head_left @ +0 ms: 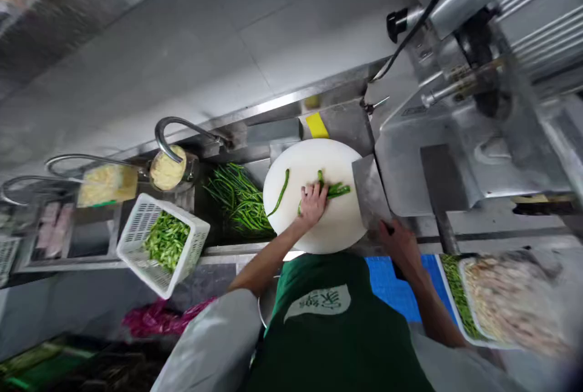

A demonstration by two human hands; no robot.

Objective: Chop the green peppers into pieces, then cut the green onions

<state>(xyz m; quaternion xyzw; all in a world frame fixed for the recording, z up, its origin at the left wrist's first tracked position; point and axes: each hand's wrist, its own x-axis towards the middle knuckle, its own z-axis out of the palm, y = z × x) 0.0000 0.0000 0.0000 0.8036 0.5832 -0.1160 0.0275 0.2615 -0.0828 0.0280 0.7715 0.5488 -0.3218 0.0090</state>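
Apron (337,340): our green one, nearest cam
L hand (314,202): our fingers curled over green peppers (339,191), pinning them to rnd white board (291,161)
R hand (401,246): fingers clamped on cleaver (371,188), blade at board's R edge
Basket (194,249): white, w/ chopped greens (167,240), L of board

My remote feed is cool and moderately lit. The cutting board (337,222) is the brightest broad surface, with soft shadows; glare marks the metal ledge (291,100) behind. The crate (50,367) at lower left sits in deep shadow. I note wide-angle stretch toward the edges. At lower right, the pale food (514,301) is smeared, possibly by motion.
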